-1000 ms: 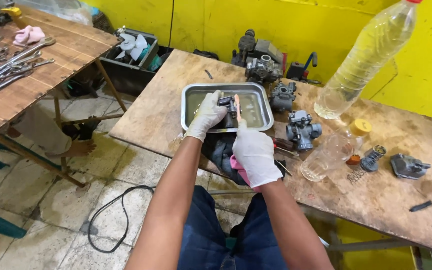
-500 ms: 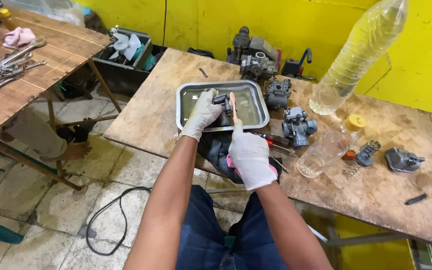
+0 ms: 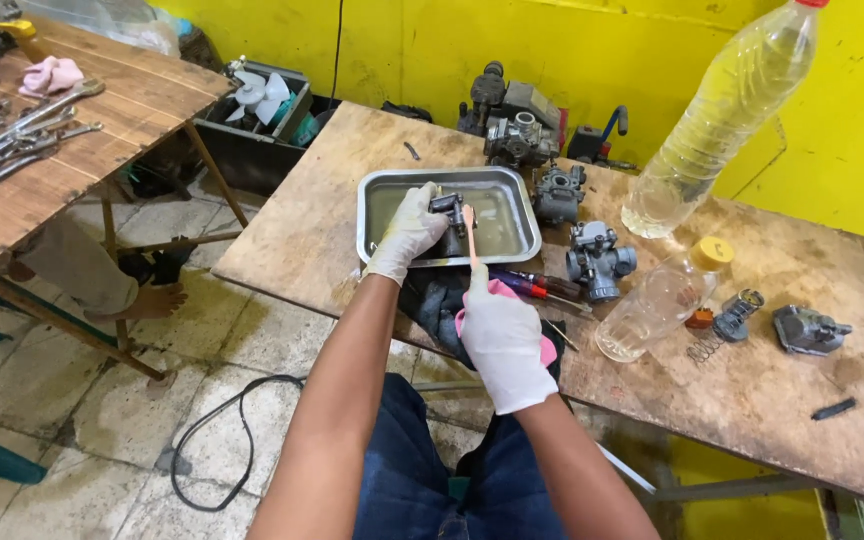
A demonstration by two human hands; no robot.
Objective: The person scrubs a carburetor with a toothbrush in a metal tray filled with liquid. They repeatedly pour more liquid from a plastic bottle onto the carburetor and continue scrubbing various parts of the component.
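Both hands, left hand (image 3: pixel 407 232) and right hand (image 3: pixel 501 340), wear white gloves. The metal tray (image 3: pixel 382 190) is silver with murky yellowish liquid. Behind stands a bright yellow wall (image 3: pixel 572 45). A clear bottle (image 3: pixel 717 125) holds pale yellow fluid under a red cap. Pink cloth (image 3: pixel 504 290) shows by the right glove.

You held a small grey metal carburettor part (image 3: pixel 447 212) upright over the steel tray (image 3: pixel 382 190), which sat on the surface with a shallow pool of yellowish liquid in it. A thin orange-handled brush (image 3: pixel 471 235) stood nearly vertical against that part, its handle running down into a pink cloth (image 3: pixel 505 292).
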